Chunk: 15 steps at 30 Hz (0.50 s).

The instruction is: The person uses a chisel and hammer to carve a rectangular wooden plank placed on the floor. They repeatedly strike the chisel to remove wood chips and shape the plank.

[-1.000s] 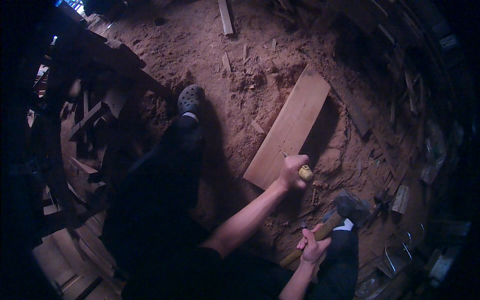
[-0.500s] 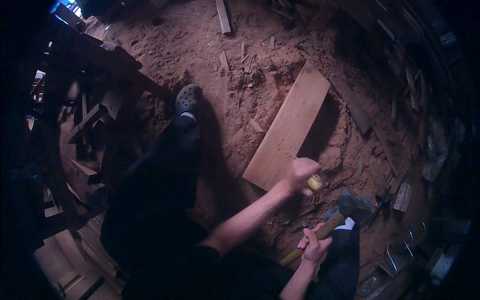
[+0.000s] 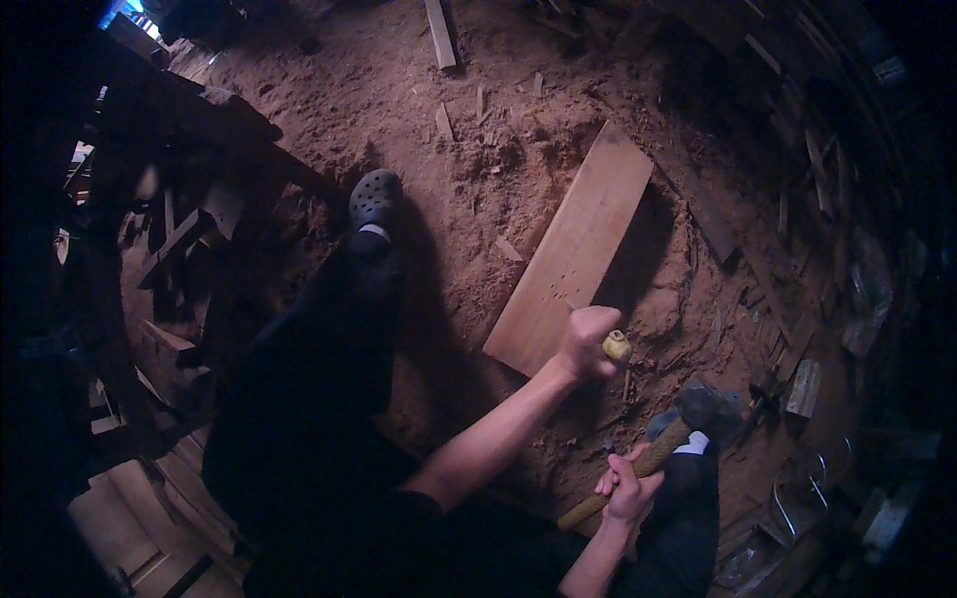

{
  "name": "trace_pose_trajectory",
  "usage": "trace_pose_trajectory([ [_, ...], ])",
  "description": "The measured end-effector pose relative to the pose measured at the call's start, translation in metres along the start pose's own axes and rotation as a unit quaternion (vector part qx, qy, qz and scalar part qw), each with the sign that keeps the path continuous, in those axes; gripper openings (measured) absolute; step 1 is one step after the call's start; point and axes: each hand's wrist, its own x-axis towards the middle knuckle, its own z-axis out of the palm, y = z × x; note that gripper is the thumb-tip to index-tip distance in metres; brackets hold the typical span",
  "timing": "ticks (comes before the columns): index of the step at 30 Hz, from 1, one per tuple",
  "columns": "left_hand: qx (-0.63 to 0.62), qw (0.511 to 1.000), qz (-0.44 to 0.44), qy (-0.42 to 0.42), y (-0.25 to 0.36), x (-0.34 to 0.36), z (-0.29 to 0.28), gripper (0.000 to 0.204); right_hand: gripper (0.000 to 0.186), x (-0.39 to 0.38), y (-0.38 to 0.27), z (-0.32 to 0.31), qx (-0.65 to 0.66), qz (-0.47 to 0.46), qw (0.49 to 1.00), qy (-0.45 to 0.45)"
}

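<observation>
My left hand (image 3: 588,339) is closed around a chisel, whose yellowish handle end (image 3: 616,346) sticks out toward me. Its thin tip meets or hovers just over a flat wooden board (image 3: 570,244), near a patch of small dark marks; whether it touches is hard to tell. The board lies slanted on the dirt, its near end by my left wrist. Lower down, my right hand (image 3: 630,488) grips the wooden handle of a hammer (image 3: 653,453). The dark, heavy hammer head (image 3: 709,411) is above my right foot, apart from the board.
Reddish dirt and sawdust (image 3: 449,199) cover the ground. My left foot wears a grey clog (image 3: 375,199). A narrow wood strip (image 3: 440,35) and splinters lie at the far side. Scrap wood is heaped at the right; a short block (image 3: 801,389) and planks (image 3: 120,518) lie at the sides.
My left hand has shifted slightly left and up with the chisel, and the tip now shows at the board's marks. The right hand and hammer have barely moved.
</observation>
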Motion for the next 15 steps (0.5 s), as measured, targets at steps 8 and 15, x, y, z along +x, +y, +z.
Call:
trace_pose_trajectory([
  [8, -0.008, 1.0, -0.005, 0.006, -0.003, -0.0003, -0.0054, 0.04, 0.026, -0.0004, -0.0012, -0.0006, -0.007, -0.011, 1.0, -0.014],
  [15, 0.002, 1.0, -0.01, 0.011, -0.0061, -0.0013, -0.0063, 0.035, 0.025, -0.0026, -0.004, 0.0048, 0.011, -0.007, 1.0, -0.01],
])
